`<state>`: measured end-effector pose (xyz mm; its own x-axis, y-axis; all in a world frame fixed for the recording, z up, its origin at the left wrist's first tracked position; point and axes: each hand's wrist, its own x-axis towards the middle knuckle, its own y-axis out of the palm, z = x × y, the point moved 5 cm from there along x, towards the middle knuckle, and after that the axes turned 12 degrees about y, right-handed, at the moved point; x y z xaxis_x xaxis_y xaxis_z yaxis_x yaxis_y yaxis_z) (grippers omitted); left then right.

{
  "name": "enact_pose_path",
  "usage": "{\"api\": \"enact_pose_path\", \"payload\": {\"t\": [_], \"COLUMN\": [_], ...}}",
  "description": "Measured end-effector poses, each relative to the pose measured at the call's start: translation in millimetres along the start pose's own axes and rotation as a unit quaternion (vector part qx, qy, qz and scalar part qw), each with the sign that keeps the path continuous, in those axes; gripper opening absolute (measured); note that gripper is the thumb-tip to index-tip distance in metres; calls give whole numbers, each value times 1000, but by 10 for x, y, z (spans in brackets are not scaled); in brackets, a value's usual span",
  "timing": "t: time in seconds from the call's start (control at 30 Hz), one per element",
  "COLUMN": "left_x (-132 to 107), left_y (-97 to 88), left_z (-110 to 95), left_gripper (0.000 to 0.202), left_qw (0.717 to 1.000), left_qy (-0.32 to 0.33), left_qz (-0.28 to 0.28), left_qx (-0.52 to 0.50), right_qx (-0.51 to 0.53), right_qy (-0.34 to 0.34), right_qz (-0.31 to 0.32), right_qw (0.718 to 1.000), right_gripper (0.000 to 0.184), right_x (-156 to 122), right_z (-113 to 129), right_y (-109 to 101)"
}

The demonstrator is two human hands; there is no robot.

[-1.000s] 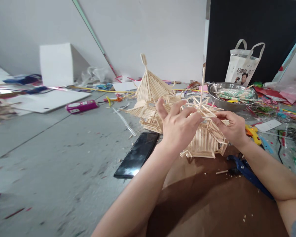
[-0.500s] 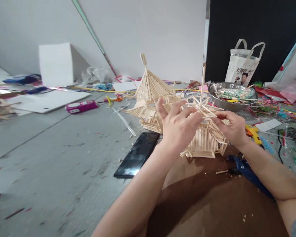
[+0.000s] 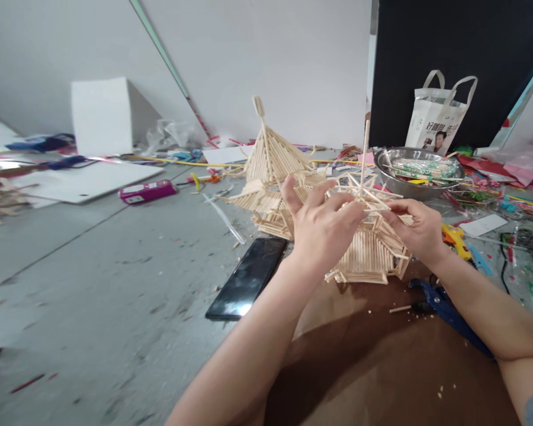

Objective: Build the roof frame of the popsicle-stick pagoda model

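It looks like a craft workshop or model-making studio. Under the grip of the left hand (image 3: 326, 228) and right hand (image 3: 417, 228) stands a stick model (image 3: 362, 257) on a brown sheet (image 3: 382, 367), and a peaked stick tower (image 3: 270, 157) rises just beyond the left hand. Near the right hand lie a blue cutter (image 3: 444, 310) and a yellow tool (image 3: 455, 239), perhaps a glue gun; beyond it, a metal bowl (image 3: 420, 190) holds sticks and plastic wrapping, with colourful scraps (image 3: 515, 168) strewn around. Well left of the grip, white boards (image 3: 111, 180) and blurred wooden strips (image 3: 0, 192) lie on the scuffed gray surface (image 3: 115, 296).
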<state>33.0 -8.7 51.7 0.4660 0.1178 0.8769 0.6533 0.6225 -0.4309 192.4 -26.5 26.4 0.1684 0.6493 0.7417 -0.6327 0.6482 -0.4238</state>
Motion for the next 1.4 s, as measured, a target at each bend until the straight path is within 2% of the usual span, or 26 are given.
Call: {"api": "enact_pose_path", "payload": {"t": [0.73,0.9,1.4], "left_x": [6,4,11], "left_y": [-9,-10,-13], "left_z": [-11,-12,-3], "left_gripper": [19,18,21], "left_qw": [1000,1000,1000], "left_qy": [6,14,-10], "left_qz": [6,-7,14], "left_qx": [10,24,-11], "right_qx": [0,4,7], "right_qy": [0,2,-12], "right_qz": [2,2,-5], "right_qw": [1000,1000,1000], "right_gripper": [14,15,11], "right_x": [3,9,6], "right_z": [7,-8,17], "right_y": [-2,3,-10]}}
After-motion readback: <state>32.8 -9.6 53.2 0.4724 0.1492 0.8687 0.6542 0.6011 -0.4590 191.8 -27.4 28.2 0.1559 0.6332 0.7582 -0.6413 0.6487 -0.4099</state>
